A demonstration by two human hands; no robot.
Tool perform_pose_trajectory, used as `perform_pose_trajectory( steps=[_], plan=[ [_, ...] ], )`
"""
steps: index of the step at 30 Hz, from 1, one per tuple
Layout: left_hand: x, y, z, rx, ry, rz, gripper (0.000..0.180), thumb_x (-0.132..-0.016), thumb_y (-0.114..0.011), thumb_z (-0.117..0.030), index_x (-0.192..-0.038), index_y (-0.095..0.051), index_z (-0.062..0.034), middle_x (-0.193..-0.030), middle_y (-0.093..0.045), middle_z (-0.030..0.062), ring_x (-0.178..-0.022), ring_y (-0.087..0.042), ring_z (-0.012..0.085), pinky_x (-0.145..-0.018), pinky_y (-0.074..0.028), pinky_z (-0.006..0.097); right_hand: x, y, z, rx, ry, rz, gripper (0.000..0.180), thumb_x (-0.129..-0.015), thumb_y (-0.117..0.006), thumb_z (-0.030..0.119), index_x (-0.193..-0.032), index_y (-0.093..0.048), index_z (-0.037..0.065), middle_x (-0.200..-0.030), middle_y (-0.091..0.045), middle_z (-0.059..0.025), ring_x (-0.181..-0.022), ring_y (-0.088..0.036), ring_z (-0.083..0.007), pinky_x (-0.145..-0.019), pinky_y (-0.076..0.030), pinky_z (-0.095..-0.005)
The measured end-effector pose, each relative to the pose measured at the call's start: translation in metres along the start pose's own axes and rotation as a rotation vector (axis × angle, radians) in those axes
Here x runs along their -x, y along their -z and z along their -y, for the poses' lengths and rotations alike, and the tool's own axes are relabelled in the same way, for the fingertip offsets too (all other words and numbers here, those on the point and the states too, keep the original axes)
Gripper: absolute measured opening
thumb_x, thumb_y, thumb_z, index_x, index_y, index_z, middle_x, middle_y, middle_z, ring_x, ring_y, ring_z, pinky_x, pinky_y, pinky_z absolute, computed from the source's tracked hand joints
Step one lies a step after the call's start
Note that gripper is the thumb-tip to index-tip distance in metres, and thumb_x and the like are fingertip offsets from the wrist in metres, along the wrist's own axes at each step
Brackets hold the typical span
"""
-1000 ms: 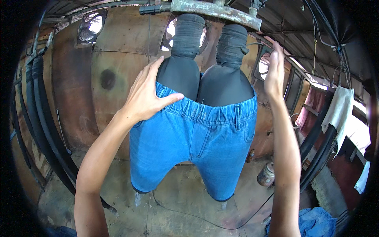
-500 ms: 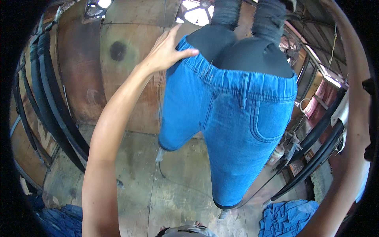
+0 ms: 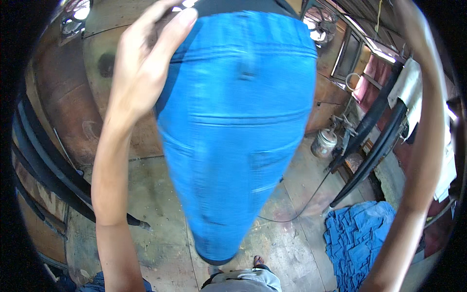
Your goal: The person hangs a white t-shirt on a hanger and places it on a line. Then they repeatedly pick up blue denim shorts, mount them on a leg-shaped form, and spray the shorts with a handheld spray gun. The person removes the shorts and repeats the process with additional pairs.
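Observation:
Blue jeans (image 3: 233, 102) with a gathered elastic waistband hang before me, pulled over a dark leg-shaped form (image 3: 228, 6) that shows above the waist. A dark end of the form also pokes out of the hem at the bottom. My left hand (image 3: 148, 61) is at the upper left side of the jeans, thumb stretched out and apart from the fingers, beside the waistband; whether it presses on the cloth is unclear. My right arm reaches up along the right rim, and my right hand (image 3: 413, 22) is blurred and cut off at the top, its fingers hidden.
A heap of folded blue denim (image 3: 357, 238) lies on the floor at right. Black padded tubes (image 3: 372, 155) lean at right, with more tubes (image 3: 53, 151) at left. A pot-like container (image 3: 323, 143) stands behind the jeans, and a thin cable (image 3: 296, 214) crosses the floor.
The jeans and form have turned, from two legs spread apart to a narrow side-on view, and now look nearer. My left hand has shifted left and up with the waistband.

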State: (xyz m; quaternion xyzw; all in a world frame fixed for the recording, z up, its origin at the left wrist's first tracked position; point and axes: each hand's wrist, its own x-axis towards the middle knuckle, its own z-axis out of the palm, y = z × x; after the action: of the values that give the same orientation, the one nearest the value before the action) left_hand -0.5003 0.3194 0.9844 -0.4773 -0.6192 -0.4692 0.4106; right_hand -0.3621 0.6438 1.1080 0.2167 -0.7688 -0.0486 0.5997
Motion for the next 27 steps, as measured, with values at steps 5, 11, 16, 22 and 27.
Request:
perform_pose_trajectory(
  steps=[5, 11, 16, 22, 27],
  plan=[
    [0.035, -0.001, -0.043, -0.560, -0.216, 0.023, 0.053, -0.098, -0.059, -0.026, -0.144, -0.052, 0.0008, -0.147, -0.053, 0.0188, -0.141, -0.045, 0.0289, -0.118, -0.030, 0.039, 0.216, -0.039, -0.089, -0.156, -0.485, -0.086, 0.053, -0.100, -0.064, 0.029, -0.141, -0.052, -0.002, -0.137, -0.059, -0.0200, -0.124, -0.060, -0.0278, -0.108, -0.044, -0.0374],
    [0.030, 0.006, -0.052, -0.723, -0.067, -0.027, 0.056, -0.097, -0.063, -0.028, -0.145, -0.052, -0.0012, -0.150, -0.050, 0.0184, -0.143, -0.043, 0.0304, -0.119, -0.028, 0.039, 0.476, -0.108, -0.182, 0.159, -1.140, 0.196, 0.079, -0.092, -0.073, 0.039, -0.149, -0.039, -0.004, -0.145, -0.044, -0.0281, -0.135, -0.045, -0.0385, -0.114, -0.035, -0.0442],
    [0.022, -0.017, -0.060, -0.909, 0.057, -0.037, 0.061, -0.094, -0.065, -0.026, -0.146, -0.047, 0.0008, -0.148, -0.044, 0.0292, -0.143, -0.039, 0.0395, -0.119, -0.029, 0.044, 0.501, -0.153, -0.232, -0.281, -1.011, 0.162, 0.035, -0.090, -0.077, 0.020, -0.110, -0.065, -0.005, -0.087, -0.067, -0.0035, -0.078, -0.061, -0.0148, -0.077, -0.051, -0.0295],
    [0.008, -0.021, -0.011, -0.952, 0.078, -0.092, 0.067, -0.098, -0.059, -0.032, -0.155, -0.035, -0.0051, -0.153, -0.038, 0.0306, -0.145, -0.033, 0.0425, -0.123, -0.023, 0.047, 0.493, -0.175, -0.225, -0.742, -1.134, 0.076, 0.023, -0.098, -0.064, 0.014, -0.117, -0.061, 0.001, -0.086, -0.065, -0.0031, -0.057, -0.050, -0.0078, -0.052, -0.042, -0.0257],
    [0.000, -0.009, 0.013, -1.083, 0.086, -0.026, 0.053, -0.099, -0.057, -0.021, -0.147, -0.046, -0.0018, -0.143, -0.050, 0.0276, -0.138, -0.043, 0.0417, -0.119, -0.030, 0.047, 0.459, -0.162, -0.195, -1.160, -1.214, 0.191, 0.047, -0.106, -0.048, 0.048, -0.114, -0.062, 0.005, -0.087, -0.071, -0.0072, -0.049, -0.046, -0.0099, -0.045, -0.037, -0.0252]
  ],
)
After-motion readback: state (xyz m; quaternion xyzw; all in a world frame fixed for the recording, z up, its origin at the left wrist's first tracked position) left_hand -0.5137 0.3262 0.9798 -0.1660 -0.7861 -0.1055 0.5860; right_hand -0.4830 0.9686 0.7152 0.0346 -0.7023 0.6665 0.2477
